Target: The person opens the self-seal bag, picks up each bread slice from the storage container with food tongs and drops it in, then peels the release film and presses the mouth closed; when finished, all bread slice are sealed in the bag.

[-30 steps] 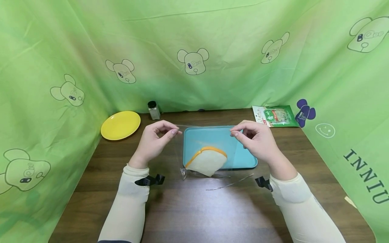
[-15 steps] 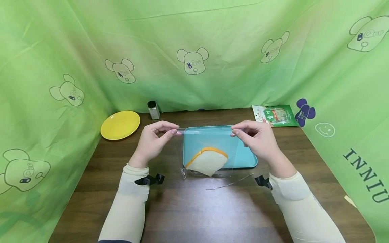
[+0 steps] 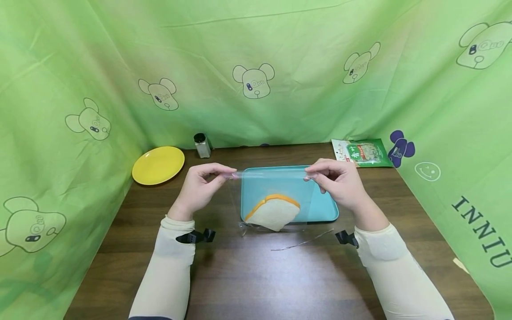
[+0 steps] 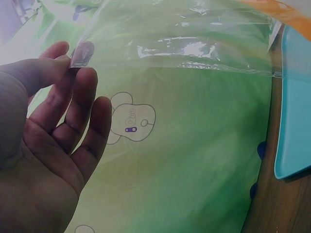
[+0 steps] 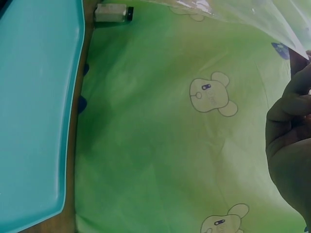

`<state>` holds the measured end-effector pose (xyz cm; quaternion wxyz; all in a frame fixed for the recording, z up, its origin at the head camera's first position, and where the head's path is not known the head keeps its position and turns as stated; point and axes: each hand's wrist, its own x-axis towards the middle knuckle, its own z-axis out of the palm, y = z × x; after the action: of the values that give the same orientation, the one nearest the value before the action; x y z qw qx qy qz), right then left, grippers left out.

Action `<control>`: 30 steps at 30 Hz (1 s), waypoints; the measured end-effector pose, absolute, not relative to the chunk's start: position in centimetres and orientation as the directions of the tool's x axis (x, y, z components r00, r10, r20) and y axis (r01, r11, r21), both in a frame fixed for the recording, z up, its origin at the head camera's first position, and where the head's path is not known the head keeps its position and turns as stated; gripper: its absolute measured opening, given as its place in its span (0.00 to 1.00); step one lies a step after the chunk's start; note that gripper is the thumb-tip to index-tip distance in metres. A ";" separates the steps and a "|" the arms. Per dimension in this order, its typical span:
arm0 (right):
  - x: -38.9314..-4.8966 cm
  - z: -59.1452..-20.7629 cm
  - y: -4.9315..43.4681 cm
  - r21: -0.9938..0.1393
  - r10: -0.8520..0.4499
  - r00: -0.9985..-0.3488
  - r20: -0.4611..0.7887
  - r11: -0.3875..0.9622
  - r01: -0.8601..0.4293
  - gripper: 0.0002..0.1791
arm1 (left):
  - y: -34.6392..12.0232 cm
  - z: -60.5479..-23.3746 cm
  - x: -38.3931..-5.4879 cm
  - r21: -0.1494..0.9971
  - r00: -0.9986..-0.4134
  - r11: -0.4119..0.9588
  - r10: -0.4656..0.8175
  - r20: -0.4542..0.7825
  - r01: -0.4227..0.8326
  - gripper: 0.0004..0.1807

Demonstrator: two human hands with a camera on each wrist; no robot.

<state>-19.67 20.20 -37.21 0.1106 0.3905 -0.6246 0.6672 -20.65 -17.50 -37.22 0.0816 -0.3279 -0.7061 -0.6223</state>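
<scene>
A clear plastic bag (image 3: 272,174) is stretched between both hands in the head view, with a bread slice (image 3: 274,214) with an orange crust low inside it. My left hand (image 3: 197,189) pinches the bag's upper left corner between thumb and fingers; the left wrist view shows that pinch on the film (image 4: 189,51) up close. At the upper right corner, my right hand (image 3: 338,183) holds the film in the same way. Its fingertips are mostly cut off at the edge of the right wrist view. A folded band of film runs along the top between the hands.
Behind the bag lies a blue tray (image 3: 327,209). A thin twist tie (image 3: 302,243) lies in front of it. Farther back are a yellow plate (image 3: 158,166), a black-capped jar (image 3: 202,146) and a green-and-white packet (image 3: 364,153), close to the green curtain (image 3: 256,120).
The bag's top edge has gone from a thin line to a wider folded band, lying slightly lower. My left fingertips have straightened over the film. The bread has barely moved.
</scene>
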 end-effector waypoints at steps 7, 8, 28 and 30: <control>-19.8 -37.4 20.4 -0.733 -0.361 -0.642 0.676 -0.239 -0.637 0.18 | -17.8 -37.2 -20.6 0.799 -0.737 0.004 0.390 0.552 0.601 0.13; -19.8 -37.3 20.5 -0.731 -0.365 -0.638 0.678 -0.241 -0.638 0.18 | -17.9 -37.1 -20.6 0.798 -0.735 0.006 0.393 0.552 0.603 0.13; -19.7 -37.1 20.7 -0.739 -0.401 -0.632 0.663 -0.220 -0.637 0.17 | -18.4 -36.9 -20.6 0.751 -0.689 0.048 0.440 0.576 0.658 0.19; -19.7 -37.1 20.9 -0.737 -0.404 -0.629 0.664 -0.211 -0.642 0.17 | -18.4 -36.9 -20.6 0.748 -0.688 0.057 0.443 0.575 0.661 0.19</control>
<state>-19.66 20.85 -37.08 0.0909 0.4208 -0.6217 0.6543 -20.63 -18.38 -36.92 0.0959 -0.3831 -0.7206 -0.5699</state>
